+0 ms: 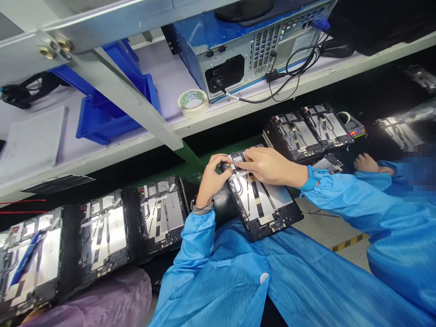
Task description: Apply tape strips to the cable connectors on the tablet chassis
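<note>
An opened tablet [272,200] lies tilted in front of me, its silvery inner panel, dark ribbon cables and small boards exposed. My left hand [211,179] is at its upper left corner, thumb and forefinger curved in against the edge and the parts there. From the right, my right hand [269,164] reaches over the top of the tablet. Its forefinger presses down near a pale part, while the other fingers are curled in. Whatever may be between these fingertips is hidden.
More opened tablets stand left [163,209] and in stacks right [294,136]. A shelf [163,129] above carries a computer case [225,68], a tape roll [192,102] and a blue bin [102,120]. A co-worker's hand [366,162] is at right; a purple sleeve [112,295] at lower left.
</note>
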`<state>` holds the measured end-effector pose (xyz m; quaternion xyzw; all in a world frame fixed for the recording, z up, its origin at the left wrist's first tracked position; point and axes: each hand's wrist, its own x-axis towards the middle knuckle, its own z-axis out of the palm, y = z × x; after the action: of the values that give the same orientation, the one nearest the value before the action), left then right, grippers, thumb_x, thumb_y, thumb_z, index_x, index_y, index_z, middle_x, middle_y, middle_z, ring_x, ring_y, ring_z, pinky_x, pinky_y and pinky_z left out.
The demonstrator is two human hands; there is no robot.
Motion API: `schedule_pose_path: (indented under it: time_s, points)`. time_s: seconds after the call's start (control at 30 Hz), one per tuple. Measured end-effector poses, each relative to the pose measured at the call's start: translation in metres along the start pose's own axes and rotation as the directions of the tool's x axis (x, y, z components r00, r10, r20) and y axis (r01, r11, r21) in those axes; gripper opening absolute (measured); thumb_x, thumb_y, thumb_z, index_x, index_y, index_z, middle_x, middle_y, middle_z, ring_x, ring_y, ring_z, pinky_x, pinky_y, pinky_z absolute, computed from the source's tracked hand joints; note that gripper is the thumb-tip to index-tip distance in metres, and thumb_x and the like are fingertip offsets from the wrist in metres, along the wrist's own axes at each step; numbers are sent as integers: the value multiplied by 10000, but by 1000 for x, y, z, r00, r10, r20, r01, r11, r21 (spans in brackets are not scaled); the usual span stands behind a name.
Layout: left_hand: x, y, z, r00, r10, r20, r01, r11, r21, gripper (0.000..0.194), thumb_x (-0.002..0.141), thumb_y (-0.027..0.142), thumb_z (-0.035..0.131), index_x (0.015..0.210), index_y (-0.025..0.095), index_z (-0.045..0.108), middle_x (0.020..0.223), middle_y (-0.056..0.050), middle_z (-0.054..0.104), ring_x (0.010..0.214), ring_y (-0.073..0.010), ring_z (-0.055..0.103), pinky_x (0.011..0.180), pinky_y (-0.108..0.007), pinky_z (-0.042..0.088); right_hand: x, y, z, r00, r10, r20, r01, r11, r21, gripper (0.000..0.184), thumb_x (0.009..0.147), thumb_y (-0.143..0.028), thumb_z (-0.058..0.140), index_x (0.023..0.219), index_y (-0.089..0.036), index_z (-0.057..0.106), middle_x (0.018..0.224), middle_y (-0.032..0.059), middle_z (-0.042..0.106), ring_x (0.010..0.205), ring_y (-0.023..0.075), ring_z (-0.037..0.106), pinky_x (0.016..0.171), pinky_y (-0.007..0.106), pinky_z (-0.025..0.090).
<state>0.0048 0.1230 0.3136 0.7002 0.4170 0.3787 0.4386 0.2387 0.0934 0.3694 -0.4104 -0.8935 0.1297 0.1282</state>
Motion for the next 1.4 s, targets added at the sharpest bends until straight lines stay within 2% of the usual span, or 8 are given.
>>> schedule_pose_path:
  time_s: [0.47, 0.6, 0.7, 0.8, 0.93, 1.03, 1.2, 1.4]
  points:
    - [-1, -7, 2, 1000, 4, -16, -4, 1000, -30, 47, 913, 277, 726, 955, 254, 722, 1230, -75, 669, 1245, -276, 629, 1159, -473, 436, 2, 1, 16, 996, -88, 32, 88, 996, 14, 431, 981, -136, 514, 1365, -161, 707, 955, 121, 611, 863, 249, 502, 805, 393, 402]
    - [1, 0, 3, 1000, -5, -9, 5, 1000, 16, 67, 899, 264, 732, 956, 251, 699, 1206, -71, 671, 1204, -266, 633, 1140, -455, 443, -12, 6, 4, 986, 57, -159, -31, 986, 163, 413, 1018, -195, 489, 1353, -187, 730, 1039, 137, 641, 942, 279, 557, 864, 448, 466]
    - [6, -2, 4, 1000, -17, -3, 17, 1000, 19, 84, 870, 261, 756, 923, 242, 694, 1181, -65, 685, 1178, -266, 644, 1128, -448, 448, -48, 6, -6, 868, 364, -339, -221, 893, 392, 393, 1067, -309, 506, 1391, -233, 715, 1167, 133, 666, 1060, 294, 611, 960, 488, 503]
    - [5, -6, 7, 999, -29, -20, 28, 999, -24, 225, 897, 312, 763, 1111, 261, 718, 1266, -70, 688, 1242, -273, 635, 1160, -457, 447, -95, -1, 0, 733, 613, -296, -374, 725, 579, 390, 1068, -433, 560, 1377, -264, 729, 1246, 116, 696, 1153, 307, 646, 1070, 538, 500]
    - [-31, 0, 13, 972, -128, -197, 124, 992, -30, 556, 991, 431, 691, 1515, 317, 544, 1603, -82, 513, 1524, -280, 456, 1299, -460, 333, -141, -20, 34, 726, 680, -101, -423, 558, 714, 476, 1057, -527, 575, 1467, -304, 671, 1530, 90, 606, 1460, 323, 528, 1279, 565, 359]
    - [-81, 14, 19, 968, -188, -169, 198, 979, 45, 600, 1061, 484, 564, 1628, 336, 431, 1751, -60, 327, 1638, -276, 285, 1364, -452, 213, -151, -32, 55, 723, 688, -58, -413, 499, 762, 572, 1049, -551, 583, 1579, -337, 554, 1656, 54, 499, 1568, 308, 421, 1333, 526, 305]
    - [-145, 26, 44, 978, -190, 88, 189, 982, 14, 780, 1094, 458, 478, 1736, 382, 42, 1832, -4, -19, 1691, -263, -24, 1384, -471, 20, -147, -39, 53, 763, 638, -107, -382, 578, 721, 623, 1039, -537, 606, 1625, -367, 479, 1719, 15, 416, 1630, 304, 316, 1359, 548, 246]
    - [-145, 42, 62, 998, -65, -4, 64, 990, -126, 848, 1108, 445, 422, 1709, 344, -167, 1820, -14, -144, 1690, -275, -65, 1385, -495, 7, -141, -52, 27, 786, 607, -115, -425, 667, 613, 724, 1026, -508, 625, 1684, -375, 353, 1747, -16, 359, 1648, 333, 263, 1365, 586, 213]
